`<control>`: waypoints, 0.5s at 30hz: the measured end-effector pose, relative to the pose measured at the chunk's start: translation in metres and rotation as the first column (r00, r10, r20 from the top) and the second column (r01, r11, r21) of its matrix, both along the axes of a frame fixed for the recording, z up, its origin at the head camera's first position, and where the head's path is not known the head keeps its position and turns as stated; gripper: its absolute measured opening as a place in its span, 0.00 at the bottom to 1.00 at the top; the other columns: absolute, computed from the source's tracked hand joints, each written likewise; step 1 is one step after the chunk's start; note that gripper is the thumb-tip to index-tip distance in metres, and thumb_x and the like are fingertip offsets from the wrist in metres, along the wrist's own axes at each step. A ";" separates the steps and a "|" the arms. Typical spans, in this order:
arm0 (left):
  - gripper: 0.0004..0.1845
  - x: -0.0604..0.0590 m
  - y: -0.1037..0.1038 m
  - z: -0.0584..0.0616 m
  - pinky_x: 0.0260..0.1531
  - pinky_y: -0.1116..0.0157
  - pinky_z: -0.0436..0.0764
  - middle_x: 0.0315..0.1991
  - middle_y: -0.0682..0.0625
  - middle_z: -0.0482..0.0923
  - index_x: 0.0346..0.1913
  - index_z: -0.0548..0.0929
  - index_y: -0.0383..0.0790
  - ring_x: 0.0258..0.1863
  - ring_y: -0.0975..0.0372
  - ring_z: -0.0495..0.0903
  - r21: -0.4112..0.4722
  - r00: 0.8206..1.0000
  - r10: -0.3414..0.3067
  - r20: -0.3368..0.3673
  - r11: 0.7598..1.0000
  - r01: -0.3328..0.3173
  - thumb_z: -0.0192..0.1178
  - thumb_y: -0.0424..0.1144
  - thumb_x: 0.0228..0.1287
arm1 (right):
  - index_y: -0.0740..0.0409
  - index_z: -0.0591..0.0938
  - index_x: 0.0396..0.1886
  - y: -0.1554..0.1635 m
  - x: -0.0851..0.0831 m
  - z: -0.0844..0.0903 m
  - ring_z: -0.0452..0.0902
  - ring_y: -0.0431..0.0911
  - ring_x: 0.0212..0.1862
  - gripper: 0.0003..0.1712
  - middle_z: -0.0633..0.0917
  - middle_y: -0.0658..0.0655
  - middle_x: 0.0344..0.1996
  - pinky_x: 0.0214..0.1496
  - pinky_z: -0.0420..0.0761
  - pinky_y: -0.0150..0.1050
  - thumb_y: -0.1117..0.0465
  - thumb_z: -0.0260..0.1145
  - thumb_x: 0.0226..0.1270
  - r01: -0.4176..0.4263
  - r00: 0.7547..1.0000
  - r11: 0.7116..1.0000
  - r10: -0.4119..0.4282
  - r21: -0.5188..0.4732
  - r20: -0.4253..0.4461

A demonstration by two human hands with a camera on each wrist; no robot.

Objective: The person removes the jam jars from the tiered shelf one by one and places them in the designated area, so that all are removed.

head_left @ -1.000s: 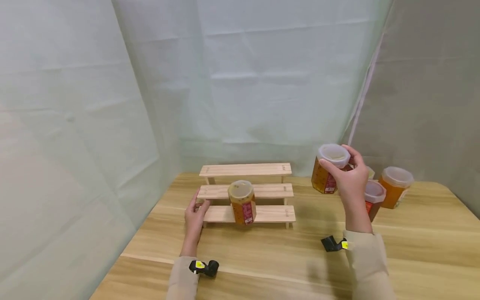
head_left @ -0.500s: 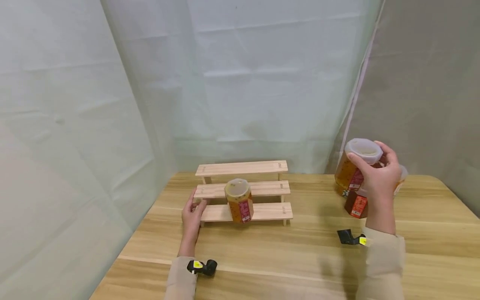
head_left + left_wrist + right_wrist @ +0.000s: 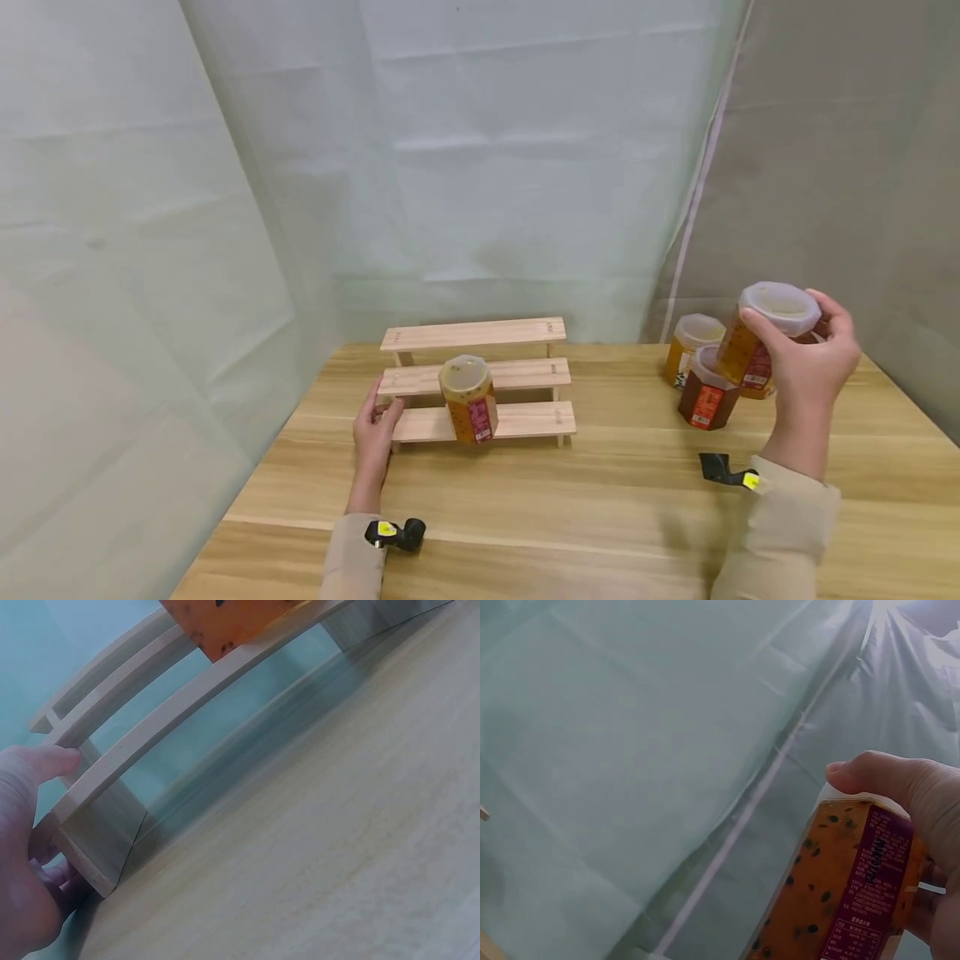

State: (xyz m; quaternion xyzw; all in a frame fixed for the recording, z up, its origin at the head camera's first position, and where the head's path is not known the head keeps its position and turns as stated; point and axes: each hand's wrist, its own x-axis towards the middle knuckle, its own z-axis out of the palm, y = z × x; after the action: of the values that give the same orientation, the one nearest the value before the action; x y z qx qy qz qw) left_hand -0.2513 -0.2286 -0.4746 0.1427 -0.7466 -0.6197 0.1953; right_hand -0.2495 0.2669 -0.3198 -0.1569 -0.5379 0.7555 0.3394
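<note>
Five jars [image 3: 471, 402], one rack [image 3: 531, 374], two hands [image 3: 816, 358]

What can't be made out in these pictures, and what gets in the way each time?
Orange jar at the back: head view, mostly hidden by the held jar.
Held jar's lower end: right wrist view, cut off by the bottom edge.
Upper part of the rack jar: left wrist view, cut off by the top edge.
Small print on the red label: head view, too small to read.
</note>
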 end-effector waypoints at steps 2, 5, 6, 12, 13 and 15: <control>0.32 -0.001 0.000 0.000 0.29 0.76 0.75 0.40 0.54 0.70 0.73 0.65 0.57 0.35 0.70 0.71 -0.005 1.000 -0.003 0.006 1.000 0.003 0.60 0.49 0.67 | 0.50 0.79 0.52 0.006 0.002 -0.002 0.72 0.39 0.46 0.38 0.77 0.45 0.45 0.45 0.74 0.23 0.72 0.82 0.37 0.007 1.000 1.000 -0.007 0.006 0.014; 0.32 -0.001 0.000 0.000 0.30 0.77 0.75 0.39 0.54 0.71 0.73 0.65 0.57 0.36 0.71 0.71 -0.018 1.000 0.010 0.014 1.000 -0.009 0.61 0.49 0.67 | 0.49 0.79 0.52 0.014 0.003 -0.005 0.72 0.38 0.45 0.38 0.77 0.44 0.44 0.46 0.74 0.22 0.71 0.82 0.37 0.015 0.999 1.000 -0.016 0.025 0.043; 0.32 -0.001 0.000 0.000 0.31 0.77 0.75 0.39 0.54 0.71 0.73 0.66 0.57 0.37 0.71 0.71 -0.019 1.000 0.016 0.013 1.000 -0.016 0.61 0.49 0.67 | 0.48 0.79 0.51 0.017 0.004 -0.006 0.72 0.37 0.45 0.38 0.77 0.44 0.44 0.46 0.74 0.22 0.71 0.82 0.37 0.020 0.998 0.999 -0.022 0.028 0.053; 0.32 -0.001 0.000 0.001 0.30 0.77 0.74 0.37 0.56 0.71 0.72 0.67 0.56 0.35 0.73 0.71 -0.024 1.000 0.020 0.011 1.000 -0.019 0.61 0.48 0.67 | 0.49 0.79 0.48 0.032 0.009 -0.013 0.71 0.37 0.45 0.36 0.77 0.45 0.43 0.44 0.74 0.22 0.74 0.82 0.35 0.072 0.997 0.997 -0.071 -0.035 0.037; 0.32 -0.001 0.000 0.001 0.29 0.77 0.74 0.37 0.56 0.71 0.72 0.66 0.57 0.35 0.73 0.71 -0.024 1.000 0.019 0.015 1.000 -0.018 0.61 0.49 0.67 | 0.49 0.79 0.48 0.034 0.010 -0.014 0.71 0.37 0.45 0.36 0.77 0.45 0.43 0.44 0.74 0.23 0.74 0.82 0.35 0.078 0.997 0.995 -0.077 -0.054 0.024; 0.32 -0.001 0.000 0.001 0.30 0.77 0.75 0.37 0.57 0.71 0.72 0.66 0.58 0.35 0.73 0.72 -0.018 1.000 0.018 0.021 1.000 -0.018 0.61 0.49 0.67 | 0.50 0.80 0.47 0.038 0.011 -0.016 0.71 0.38 0.45 0.36 0.77 0.46 0.43 0.45 0.74 0.23 0.75 0.81 0.35 0.094 0.996 0.992 -0.094 -0.082 0.003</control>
State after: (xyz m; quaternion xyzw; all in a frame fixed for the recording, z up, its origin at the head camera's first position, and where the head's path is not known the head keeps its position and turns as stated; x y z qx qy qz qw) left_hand -0.2525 -0.2286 -0.4735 0.1543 -0.7528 -0.6096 0.1944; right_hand -0.2380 0.3054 -0.3355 -0.1956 -0.4984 0.7601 0.3683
